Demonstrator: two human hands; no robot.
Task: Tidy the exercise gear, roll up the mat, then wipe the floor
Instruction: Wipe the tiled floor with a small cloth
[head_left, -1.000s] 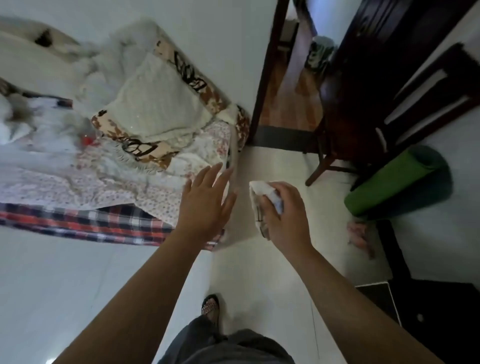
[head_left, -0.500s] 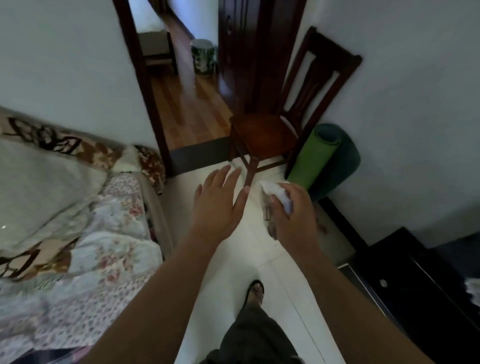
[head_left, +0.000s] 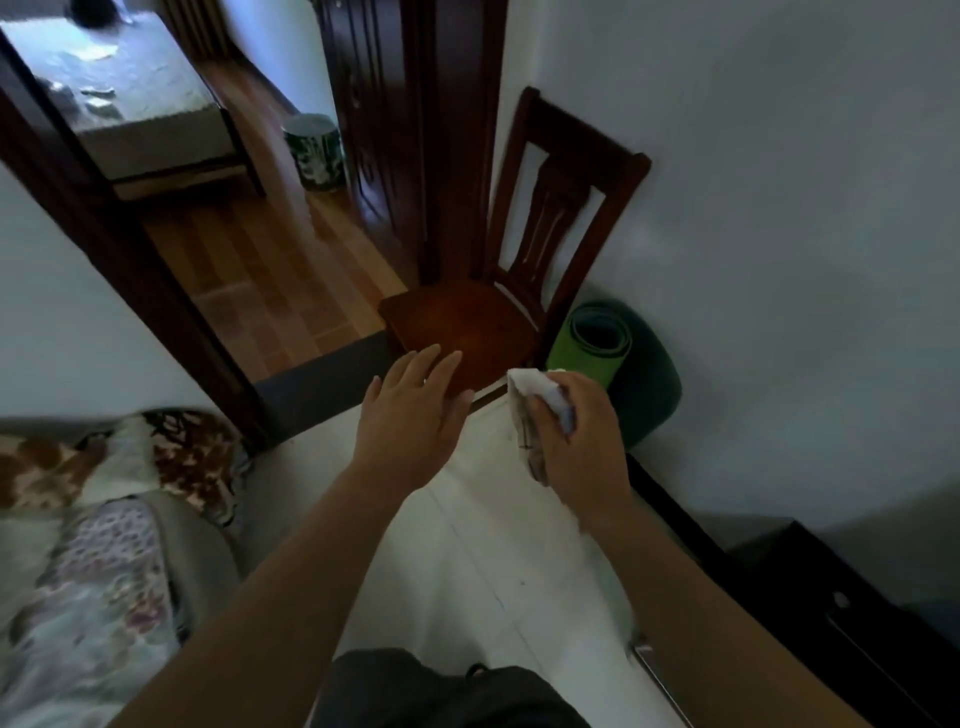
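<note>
right hand (head_left: 582, 436) fingers curled round white cloth (head_left: 535, 400), cloth bunched in fist | left hand (head_left: 415, 415) fingers spread, empty | rolled mat (head_left: 587, 348) beside chair (head_left: 478, 322)

One rolled green mat (head_left: 592, 345) just beyond the right hand (head_left: 584, 441). One white cloth (head_left: 535, 402) clutched in that hand. One wooden chair (head_left: 498, 291) ahead of the left hand (head_left: 410, 415). One patterned bin (head_left: 314, 153) far beyond it. One bed (head_left: 78, 545) left of both hands. Two hands total.
</note>
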